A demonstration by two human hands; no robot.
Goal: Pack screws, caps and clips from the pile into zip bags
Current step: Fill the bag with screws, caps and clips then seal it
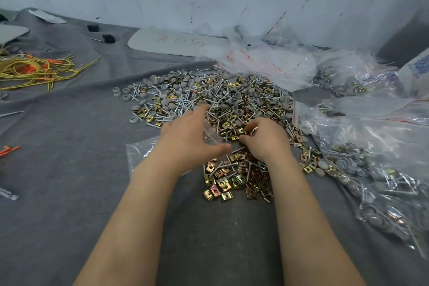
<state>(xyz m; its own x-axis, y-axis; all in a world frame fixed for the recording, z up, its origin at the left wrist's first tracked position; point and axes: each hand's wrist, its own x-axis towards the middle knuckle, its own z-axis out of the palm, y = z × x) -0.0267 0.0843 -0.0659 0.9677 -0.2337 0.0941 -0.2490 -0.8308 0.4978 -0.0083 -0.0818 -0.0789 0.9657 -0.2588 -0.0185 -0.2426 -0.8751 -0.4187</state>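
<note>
Picking step: right hand (264,140) curls round brass square metal clips (234,137) at the pile (220,95).
Left hand (192,139) splayed on clear plastic zip bag (141,151); next move likely needs its mouth open.

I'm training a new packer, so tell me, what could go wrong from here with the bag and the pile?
The zip bag lies limp under the left hand, so its mouth may fold and parts may miss it. The right hand pinches clips among loose screws, so a sharp tip could prick a finger, or a screw could come along uncounted.
</note>
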